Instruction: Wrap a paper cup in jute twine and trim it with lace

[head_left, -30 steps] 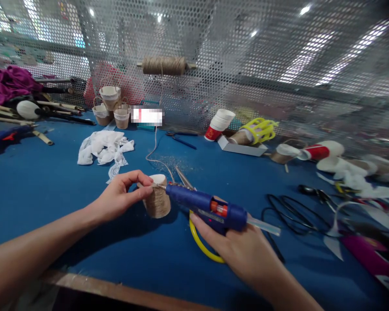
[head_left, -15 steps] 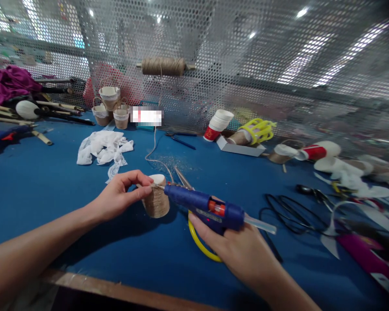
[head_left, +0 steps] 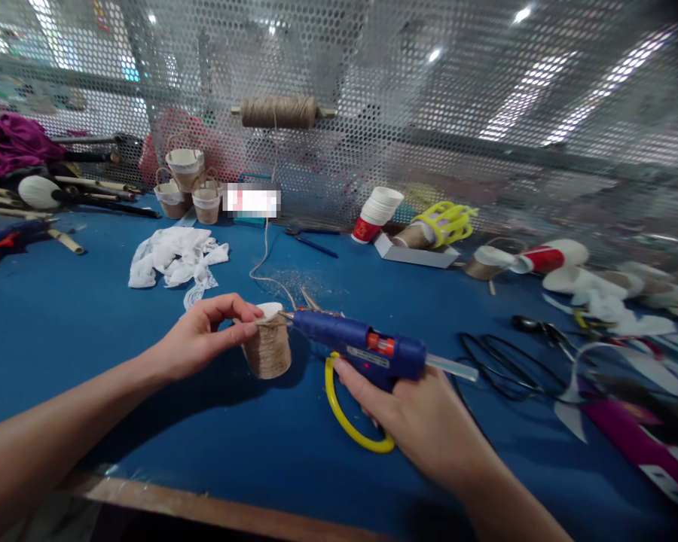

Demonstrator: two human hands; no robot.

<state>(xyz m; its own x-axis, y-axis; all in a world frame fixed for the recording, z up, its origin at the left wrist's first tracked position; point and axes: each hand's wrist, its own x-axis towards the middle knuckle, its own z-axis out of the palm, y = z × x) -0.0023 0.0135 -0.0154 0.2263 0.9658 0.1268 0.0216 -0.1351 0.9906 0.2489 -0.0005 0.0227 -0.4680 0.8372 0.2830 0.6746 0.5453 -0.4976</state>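
Note:
My left hand (head_left: 218, 327) pinches the rim of a small paper cup (head_left: 268, 352) wrapped in brown twine, holding it over the blue table. In my right hand (head_left: 415, 414) is a blue hot glue gun (head_left: 350, 342), with a clear glue stick (head_left: 452, 367) poking out of its back. The gun's nozzle touches or nearly touches the cup's upper edge. Beneath the gun and right hand lie scissors with a yellow handle (head_left: 344, 421), partly hidden. Twine (head_left: 267, 248) runs from a spool (head_left: 279, 112) on the mesh down toward the cup.
White lace (head_left: 172, 256) lies left of centre, with several finished twine baskets (head_left: 186, 169) behind it. Pliers (head_left: 313, 242), stacked paper cups (head_left: 377, 213) and a white box lid (head_left: 415, 254) stand along the back. Black cable (head_left: 502, 369) coils at right.
The glue gun's nozzle has shifted slightly from the front of the cup's rim toward its right upper edge. The view has moved a little; both hands keep their holds.

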